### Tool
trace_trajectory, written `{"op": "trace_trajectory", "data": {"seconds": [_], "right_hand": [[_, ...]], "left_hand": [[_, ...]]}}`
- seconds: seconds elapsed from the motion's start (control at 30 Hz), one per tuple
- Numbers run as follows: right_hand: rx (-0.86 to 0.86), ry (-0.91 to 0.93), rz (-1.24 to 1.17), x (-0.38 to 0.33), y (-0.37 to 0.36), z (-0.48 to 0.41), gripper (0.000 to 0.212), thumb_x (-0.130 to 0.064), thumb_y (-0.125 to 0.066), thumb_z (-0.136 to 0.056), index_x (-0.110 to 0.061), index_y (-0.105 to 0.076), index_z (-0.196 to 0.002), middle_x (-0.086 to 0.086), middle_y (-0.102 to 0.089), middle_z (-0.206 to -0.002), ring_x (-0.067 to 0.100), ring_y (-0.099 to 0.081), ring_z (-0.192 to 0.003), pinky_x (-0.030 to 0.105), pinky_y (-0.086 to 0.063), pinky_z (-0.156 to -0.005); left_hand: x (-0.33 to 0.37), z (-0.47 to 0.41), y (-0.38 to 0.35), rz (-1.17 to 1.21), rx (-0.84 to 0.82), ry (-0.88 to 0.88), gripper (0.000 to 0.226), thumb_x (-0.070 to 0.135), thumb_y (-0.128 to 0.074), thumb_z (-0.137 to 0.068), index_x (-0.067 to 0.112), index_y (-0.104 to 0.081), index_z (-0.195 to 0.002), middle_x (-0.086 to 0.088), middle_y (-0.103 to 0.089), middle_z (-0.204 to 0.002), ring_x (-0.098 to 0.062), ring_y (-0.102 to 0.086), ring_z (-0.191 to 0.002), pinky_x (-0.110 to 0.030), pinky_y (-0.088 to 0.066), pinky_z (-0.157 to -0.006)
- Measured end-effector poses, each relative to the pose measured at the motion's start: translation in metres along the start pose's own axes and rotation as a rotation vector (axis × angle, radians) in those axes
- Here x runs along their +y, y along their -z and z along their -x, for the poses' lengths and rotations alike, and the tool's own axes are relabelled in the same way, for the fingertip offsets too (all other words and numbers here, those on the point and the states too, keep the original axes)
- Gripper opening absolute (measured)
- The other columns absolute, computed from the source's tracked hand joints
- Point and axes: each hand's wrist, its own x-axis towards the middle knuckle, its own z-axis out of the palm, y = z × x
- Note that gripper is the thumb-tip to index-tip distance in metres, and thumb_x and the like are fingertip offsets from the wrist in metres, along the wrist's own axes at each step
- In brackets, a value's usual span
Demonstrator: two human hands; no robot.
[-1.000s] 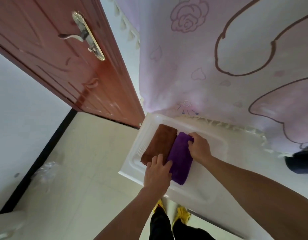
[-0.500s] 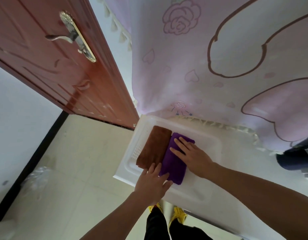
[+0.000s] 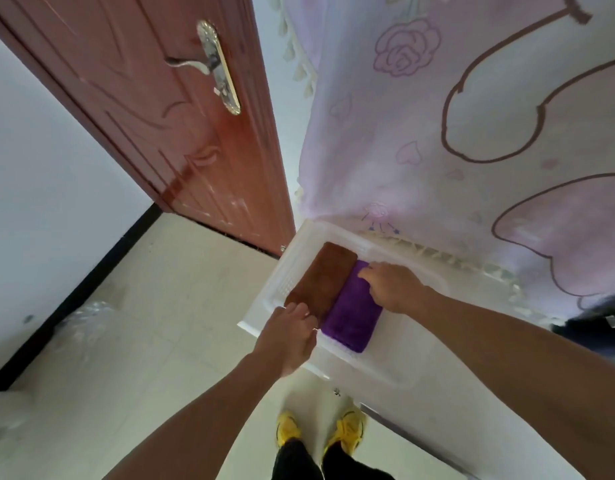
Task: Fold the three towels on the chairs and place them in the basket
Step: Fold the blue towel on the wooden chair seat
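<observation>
A white plastic basket (image 3: 413, 365) sits on a white surface in front of me. Inside it lie two folded towels side by side: a brown towel (image 3: 325, 275) on the left and a purple towel (image 3: 354, 313) on the right. My left hand (image 3: 288, 337) rests at the basket's near left rim, fingers curled over the near end of the brown towel. My right hand (image 3: 392, 285) lies palm down on the far end of the purple towel, fingers bent and pressing on it. No third towel is in view.
A reddish wooden door (image 3: 160, 109) with a metal handle (image 3: 209, 65) stands open to the left. A pink patterned curtain (image 3: 472, 126) hangs right behind the basket. Pale floor tiles (image 3: 143, 323) lie on the left, and my yellow shoes (image 3: 319, 427) show below.
My right hand has moved from flat along the purple towel to its far end with fingers bent. My left hand has shifted slightly left onto the brown towel's near end. The view has shifted.
</observation>
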Motion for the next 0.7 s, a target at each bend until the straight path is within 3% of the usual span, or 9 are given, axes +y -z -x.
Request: {"op": "trace_trajectory", "data": {"seconds": [0.07, 0.17, 0.27, 0.4, 0.57, 0.7], "right_hand": [[0.150, 0.028, 0.038, -0.012, 0.019, 0.006, 0.030, -0.015, -0.044, -0.090, -0.016, -0.060, -0.115, 0.006, -0.060, -0.109, 0.027, -0.059, -0.097, 0.036, -0.049, -0.078], [0.316, 0.193, 0.071, -0.050, 0.048, 0.009, 0.021, -0.017, -0.049, -0.092, -0.012, -0.066, -0.104, 0.005, -0.065, -0.096, 0.025, -0.064, -0.083, 0.032, -0.049, -0.069], [0.367, 0.365, 0.157, -0.111, 0.068, 0.009, 0.015, -0.019, -0.052, -0.089, -0.010, -0.063, -0.092, 0.005, -0.063, -0.085, 0.025, -0.062, -0.073, 0.034, -0.048, -0.061], [0.357, 0.653, 0.210, -0.222, 0.074, 0.014, 0.007, -0.012, -0.062, -0.078, -0.010, -0.059, -0.072, 0.006, -0.059, -0.069, 0.028, -0.060, -0.060, 0.032, -0.044, -0.049], [0.357, 0.895, 0.271, -0.387, 0.045, 0.055, 0.017, -0.015, -0.048, -0.089, -0.011, -0.062, -0.096, 0.009, -0.063, -0.094, 0.029, -0.061, -0.085, 0.038, -0.047, -0.068], [0.304, 1.129, 0.310, -0.524, 0.013, 0.118, 0.020, -0.013, -0.043, -0.091, -0.010, -0.061, -0.099, 0.009, -0.063, -0.098, 0.029, -0.061, -0.087, 0.037, -0.044, -0.071]], "left_hand": [[-0.014, 0.021, 0.013, -0.021, 0.078, 0.069, 0.035, 0.029, -0.035, -0.089, 0.018, -0.068, -0.096, -0.002, -0.062, -0.095, -0.025, -0.062, -0.086, -0.037, -0.049, -0.073], [-0.038, 0.052, 0.032, -0.072, 0.048, 0.274, 0.030, 0.029, -0.037, -0.098, 0.020, -0.057, -0.117, -0.002, -0.058, -0.112, -0.023, -0.057, -0.104, -0.035, -0.043, -0.088], [-0.063, 0.099, 0.041, -0.111, -0.005, 0.441, 0.034, 0.033, -0.033, -0.100, 0.021, -0.049, -0.127, -0.001, -0.054, -0.124, -0.020, -0.052, -0.116, -0.033, -0.038, -0.096], [-0.085, 0.199, 0.042, -0.148, 0.010, 0.610, 0.034, 0.034, -0.033, -0.100, 0.020, -0.050, -0.126, -0.003, -0.056, -0.124, -0.021, -0.054, -0.115, -0.035, -0.040, -0.095], [-0.092, 0.378, 0.017, -0.117, 0.051, 0.849, 0.035, 0.033, -0.036, -0.099, 0.018, -0.054, -0.125, -0.004, -0.060, -0.122, -0.023, -0.057, -0.112, -0.036, -0.043, -0.091], [-0.077, 0.536, -0.013, -0.046, 0.024, 1.112, 0.034, 0.032, -0.038, -0.098, 0.018, -0.055, -0.124, -0.005, -0.060, -0.122, -0.024, -0.057, -0.112, -0.037, -0.043, -0.089]]}}
